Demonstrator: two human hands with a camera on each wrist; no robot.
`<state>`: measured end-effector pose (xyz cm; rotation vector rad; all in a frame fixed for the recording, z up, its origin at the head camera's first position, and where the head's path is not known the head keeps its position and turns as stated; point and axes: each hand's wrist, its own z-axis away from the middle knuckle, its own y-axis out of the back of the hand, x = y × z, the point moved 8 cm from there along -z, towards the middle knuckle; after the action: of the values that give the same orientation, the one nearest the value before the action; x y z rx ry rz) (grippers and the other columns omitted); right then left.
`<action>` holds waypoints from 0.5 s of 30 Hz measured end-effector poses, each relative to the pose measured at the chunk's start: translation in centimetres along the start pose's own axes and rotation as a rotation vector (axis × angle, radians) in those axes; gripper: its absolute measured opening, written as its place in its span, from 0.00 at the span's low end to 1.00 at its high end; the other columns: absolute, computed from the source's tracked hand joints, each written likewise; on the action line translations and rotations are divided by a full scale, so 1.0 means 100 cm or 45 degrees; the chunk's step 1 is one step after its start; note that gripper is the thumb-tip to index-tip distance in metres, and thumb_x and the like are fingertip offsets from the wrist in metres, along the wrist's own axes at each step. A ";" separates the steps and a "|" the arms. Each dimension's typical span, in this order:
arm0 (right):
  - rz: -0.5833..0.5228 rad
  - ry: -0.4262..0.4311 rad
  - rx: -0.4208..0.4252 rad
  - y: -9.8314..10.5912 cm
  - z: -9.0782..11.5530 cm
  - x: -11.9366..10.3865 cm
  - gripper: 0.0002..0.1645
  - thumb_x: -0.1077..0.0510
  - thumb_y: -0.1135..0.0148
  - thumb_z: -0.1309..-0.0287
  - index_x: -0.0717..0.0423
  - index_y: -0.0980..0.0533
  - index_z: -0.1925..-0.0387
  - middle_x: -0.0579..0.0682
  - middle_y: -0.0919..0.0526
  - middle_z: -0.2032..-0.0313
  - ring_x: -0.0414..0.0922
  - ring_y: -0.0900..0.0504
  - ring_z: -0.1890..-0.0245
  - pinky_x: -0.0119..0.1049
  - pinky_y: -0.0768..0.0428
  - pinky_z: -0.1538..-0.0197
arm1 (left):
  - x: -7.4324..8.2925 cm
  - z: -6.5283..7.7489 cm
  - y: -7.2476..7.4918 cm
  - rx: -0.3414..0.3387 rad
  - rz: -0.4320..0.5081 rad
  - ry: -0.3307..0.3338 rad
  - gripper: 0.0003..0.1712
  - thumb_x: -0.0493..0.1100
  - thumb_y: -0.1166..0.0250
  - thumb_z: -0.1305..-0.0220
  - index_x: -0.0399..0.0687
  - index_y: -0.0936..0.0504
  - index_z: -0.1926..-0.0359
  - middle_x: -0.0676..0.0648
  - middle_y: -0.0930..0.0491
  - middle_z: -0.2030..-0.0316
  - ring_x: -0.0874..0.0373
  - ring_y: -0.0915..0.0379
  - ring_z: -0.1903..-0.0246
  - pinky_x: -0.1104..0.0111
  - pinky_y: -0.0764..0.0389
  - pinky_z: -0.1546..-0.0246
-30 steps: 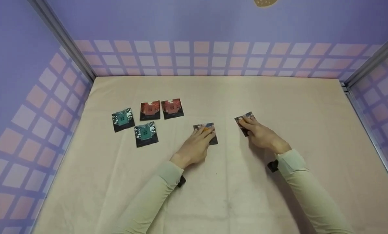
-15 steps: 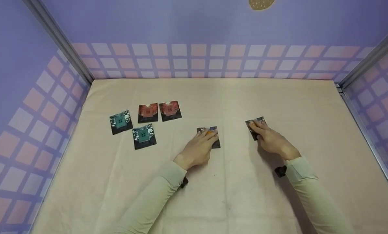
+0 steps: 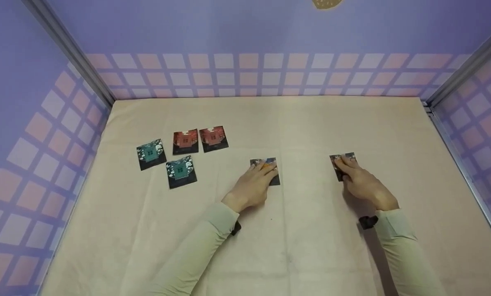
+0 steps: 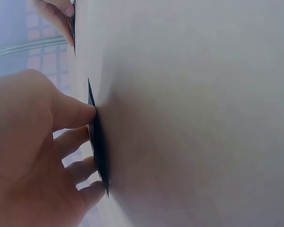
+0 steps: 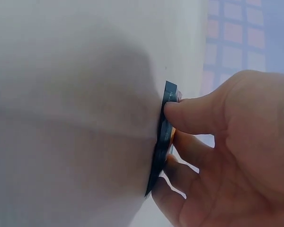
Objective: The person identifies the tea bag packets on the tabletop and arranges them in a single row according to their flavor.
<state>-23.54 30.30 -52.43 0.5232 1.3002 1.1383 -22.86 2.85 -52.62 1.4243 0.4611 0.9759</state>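
Under each hand lies one card flat on the counter (image 3: 311, 246): the left hand (image 3: 251, 187) presses the orange card (image 3: 266, 170) with extended fingers, the right hand (image 3: 362, 183) likewise presses the dark card (image 3: 341, 164). Sliding goes best with light, even fingertip pressure, well apart from the four cards (image 3: 179, 154).

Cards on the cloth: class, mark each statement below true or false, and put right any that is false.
1. Each hand presses its fingers on a separate card. True: the left hand rests on one card, the right hand on another card.
2. Two red cards lie side by side. True.
3. The teal cards lie to the right of both hands. False: they lie to the left of both hands, near the red ones.
4. The right hand lifts its card clear of the cloth. False: the wrist view shows the card flat on the cloth under the fingers.
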 end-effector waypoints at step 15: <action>-0.004 -0.044 0.022 0.003 0.016 0.013 0.36 0.64 0.57 0.25 0.55 0.53 0.21 0.63 0.59 0.22 0.69 0.57 0.25 0.68 0.45 0.31 | 0.019 -0.017 -0.003 -0.031 -0.037 -0.060 0.32 0.36 0.52 0.27 0.52 0.38 0.24 0.51 0.47 0.22 0.44 0.57 0.23 0.52 0.51 0.24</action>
<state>-22.29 31.98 -52.33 0.5513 1.2814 1.1113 -23.08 5.44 -52.59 1.4122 0.4328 0.9201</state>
